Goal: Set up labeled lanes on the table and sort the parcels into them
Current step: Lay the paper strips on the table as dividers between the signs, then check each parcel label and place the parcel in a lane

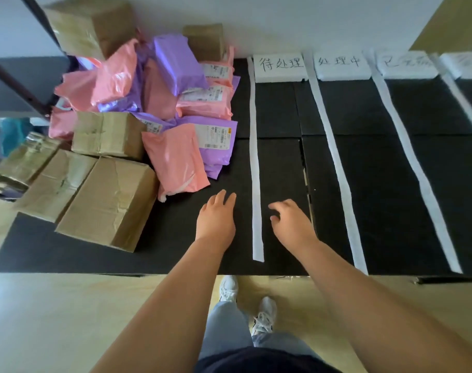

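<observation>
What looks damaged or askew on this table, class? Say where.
The big cardboard box at the front left is creased and dented. The first white strip ends short of the black mats' near edge; the second strip reaches it. A seam between mats gapes beside the right hand.

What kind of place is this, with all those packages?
Probably a parcel-sorting spot: cardboard boxes and pink and purple mailing bags heaped beside white strips and handwritten signs marking lanes on a black table.

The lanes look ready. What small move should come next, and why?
Probably reach the left hand to the nearest pink mailer: it and the right hand hold nothing, the white strips and label pads lie in place, and no visible lane holds a parcel yet.
</observation>
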{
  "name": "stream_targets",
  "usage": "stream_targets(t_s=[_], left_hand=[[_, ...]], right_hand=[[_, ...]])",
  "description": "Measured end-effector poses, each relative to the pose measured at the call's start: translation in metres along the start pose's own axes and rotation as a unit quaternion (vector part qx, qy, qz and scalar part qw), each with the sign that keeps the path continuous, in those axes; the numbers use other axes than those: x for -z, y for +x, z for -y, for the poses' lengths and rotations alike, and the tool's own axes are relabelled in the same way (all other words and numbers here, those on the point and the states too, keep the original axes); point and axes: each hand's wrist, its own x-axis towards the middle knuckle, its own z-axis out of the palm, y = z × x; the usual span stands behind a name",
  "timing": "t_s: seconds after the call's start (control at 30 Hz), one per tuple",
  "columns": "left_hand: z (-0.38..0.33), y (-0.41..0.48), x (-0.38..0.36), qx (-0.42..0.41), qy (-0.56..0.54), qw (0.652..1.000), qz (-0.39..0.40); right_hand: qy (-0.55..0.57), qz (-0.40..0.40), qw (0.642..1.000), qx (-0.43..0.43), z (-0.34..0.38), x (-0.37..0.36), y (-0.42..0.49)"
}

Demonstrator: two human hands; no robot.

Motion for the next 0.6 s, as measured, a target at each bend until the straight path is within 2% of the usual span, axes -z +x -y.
stream_targets(t_s=[0.3, 0.47, 0.6], left_hand=[[0.060, -0.033, 0.035, 0.074, -0.052, 0.980, -0.176], [0.108, -0.031, 0.066, 0.096, -0.082, 0.966, -0.224], [0.162, -0.037, 0.089, 0.103, -0.110, 0.957, -0.248]], right_hand=[[0.008, 0.005, 0.999, 0.030, 0.066, 0.001, 0.002], [0.024, 0.003, 0.999, 0.039, 0.118, -0.015, 0.014], [0.072, 0.001, 0.997, -0.002, 0.174, -0.044, 0.017]])
